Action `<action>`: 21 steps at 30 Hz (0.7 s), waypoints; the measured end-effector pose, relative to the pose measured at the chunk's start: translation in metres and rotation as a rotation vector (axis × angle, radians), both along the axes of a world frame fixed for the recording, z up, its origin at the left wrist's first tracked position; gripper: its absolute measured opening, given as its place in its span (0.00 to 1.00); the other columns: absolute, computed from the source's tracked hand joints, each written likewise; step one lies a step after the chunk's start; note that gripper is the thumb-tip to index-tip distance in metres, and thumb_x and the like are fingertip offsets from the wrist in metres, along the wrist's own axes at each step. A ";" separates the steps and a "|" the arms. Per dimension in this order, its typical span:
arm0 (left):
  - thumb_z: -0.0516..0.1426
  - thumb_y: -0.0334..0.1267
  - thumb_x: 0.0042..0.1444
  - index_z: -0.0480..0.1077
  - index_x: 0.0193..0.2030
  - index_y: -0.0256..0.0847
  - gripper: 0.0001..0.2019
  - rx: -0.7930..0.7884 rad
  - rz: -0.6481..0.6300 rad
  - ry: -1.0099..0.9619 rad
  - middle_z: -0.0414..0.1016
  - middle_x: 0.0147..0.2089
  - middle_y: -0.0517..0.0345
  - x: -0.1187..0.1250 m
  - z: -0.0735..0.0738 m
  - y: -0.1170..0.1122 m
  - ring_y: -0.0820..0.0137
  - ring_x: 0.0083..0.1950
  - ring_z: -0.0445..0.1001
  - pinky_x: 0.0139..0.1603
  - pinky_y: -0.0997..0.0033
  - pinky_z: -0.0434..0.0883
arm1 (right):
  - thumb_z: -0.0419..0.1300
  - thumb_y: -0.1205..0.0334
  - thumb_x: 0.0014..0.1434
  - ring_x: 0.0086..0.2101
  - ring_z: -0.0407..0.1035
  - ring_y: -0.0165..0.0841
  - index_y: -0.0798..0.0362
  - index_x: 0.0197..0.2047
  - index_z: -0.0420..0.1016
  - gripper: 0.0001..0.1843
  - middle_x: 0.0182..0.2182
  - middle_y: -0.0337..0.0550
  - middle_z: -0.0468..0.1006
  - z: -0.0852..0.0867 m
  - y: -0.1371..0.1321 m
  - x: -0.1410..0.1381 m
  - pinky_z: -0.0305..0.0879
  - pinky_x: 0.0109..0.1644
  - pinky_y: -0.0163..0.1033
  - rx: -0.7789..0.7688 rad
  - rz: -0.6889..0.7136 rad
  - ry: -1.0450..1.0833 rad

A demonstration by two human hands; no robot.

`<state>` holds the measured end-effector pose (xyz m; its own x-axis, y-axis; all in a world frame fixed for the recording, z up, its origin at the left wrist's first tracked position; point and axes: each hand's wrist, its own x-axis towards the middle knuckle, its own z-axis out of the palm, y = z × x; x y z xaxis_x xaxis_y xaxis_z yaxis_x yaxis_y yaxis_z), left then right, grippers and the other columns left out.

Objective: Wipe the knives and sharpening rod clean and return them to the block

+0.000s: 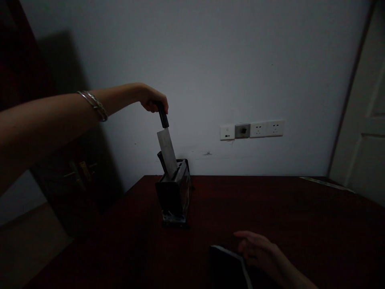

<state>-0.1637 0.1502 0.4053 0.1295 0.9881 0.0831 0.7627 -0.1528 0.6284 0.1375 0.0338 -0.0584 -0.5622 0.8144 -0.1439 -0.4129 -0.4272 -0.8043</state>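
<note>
My left hand point(152, 99) is closed round the black handle of a broad-bladed knife point(167, 149). The blade hangs tip down, its lower end inside the top slot of a dark knife block point(176, 194) standing on the dark red table point(270, 208). Another dark handle sticks up from the block behind the blade. A silver bangle point(95, 105) sits on my left forearm. My right hand point(257, 249) lies on the table near the front edge, fingers stretched out and touching a dark flat object with a pale edge point(228, 267).
A pale wall stands behind the table with a row of sockets and a switch point(252, 130). A dark wooden door with metal handles point(80, 170) is at the left. A white door point(365, 120) is at the right.
</note>
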 end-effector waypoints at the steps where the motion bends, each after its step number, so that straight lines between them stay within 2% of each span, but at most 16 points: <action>1: 0.56 0.24 0.49 0.63 0.16 0.31 0.13 -0.062 0.042 0.106 0.53 0.11 0.67 0.000 0.001 0.003 0.80 0.20 0.42 0.20 0.80 0.42 | 0.63 0.53 0.45 0.29 0.69 0.34 0.53 0.38 0.78 0.18 0.27 0.45 0.78 0.000 0.000 0.000 0.60 0.34 0.39 -0.002 -0.004 -0.004; 3: 0.56 0.29 0.50 0.61 0.15 0.34 0.15 -0.190 0.135 0.319 0.52 0.10 0.65 0.001 0.003 0.009 0.80 0.19 0.42 0.18 0.79 0.42 | 0.63 0.52 0.44 0.29 0.69 0.34 0.53 0.38 0.78 0.18 0.27 0.45 0.78 0.000 0.001 0.000 0.60 0.34 0.39 0.001 -0.001 -0.007; 7: 0.54 0.35 0.50 0.59 0.14 0.38 0.16 -0.266 0.190 0.496 0.49 0.10 0.63 0.005 0.007 0.019 0.79 0.18 0.42 0.17 0.76 0.42 | 0.63 0.53 0.45 0.29 0.69 0.34 0.52 0.38 0.78 0.18 0.28 0.44 0.78 -0.002 0.002 0.000 0.60 0.34 0.39 0.013 0.013 -0.002; 13: 0.51 0.39 0.52 0.59 0.16 0.37 0.16 -0.268 0.205 0.629 0.47 0.13 0.64 0.007 0.004 0.020 0.78 0.20 0.42 0.20 0.75 0.45 | 0.62 0.54 0.45 0.29 0.69 0.34 0.52 0.39 0.77 0.17 0.28 0.44 0.78 -0.002 0.002 0.000 0.60 0.34 0.40 0.014 0.004 -0.005; 21: 0.48 0.39 0.56 0.59 0.18 0.35 0.17 -0.235 0.163 0.754 0.45 0.14 0.64 0.008 -0.001 0.023 0.79 0.22 0.43 0.22 0.76 0.46 | 0.63 0.55 0.45 0.27 0.69 0.32 0.53 0.38 0.78 0.17 0.27 0.44 0.78 -0.001 0.001 -0.001 0.60 0.32 0.38 0.015 -0.010 -0.003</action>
<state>-0.1555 0.1728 0.4042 -0.0797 0.9802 -0.1814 0.9956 0.0694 -0.0626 0.1361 0.0347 -0.0590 -0.5539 0.8219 -0.1334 -0.4146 -0.4111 -0.8119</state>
